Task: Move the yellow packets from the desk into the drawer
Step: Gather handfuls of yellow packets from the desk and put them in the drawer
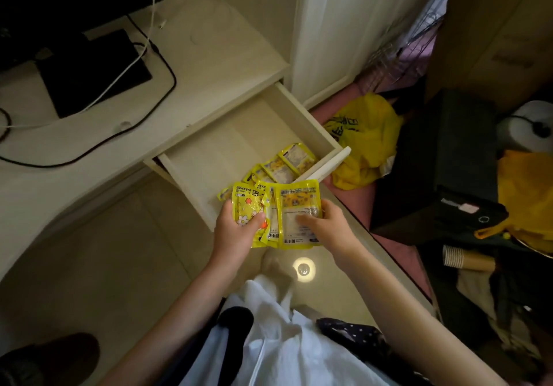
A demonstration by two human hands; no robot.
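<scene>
Both my hands hold a fanned stack of yellow packets just above the front edge of the open cream drawer. My left hand grips the left packet, thumb across its flowered front. My right hand holds the right packet, thumb lying on its pale back. Several more yellow packets lie inside the drawer near its front right corner. The desk top shows no packets.
On the desk stand a black monitor base with black and white cables. A yellow plastic bag lies on the floor right of the drawer. A dark box and clutter fill the right side.
</scene>
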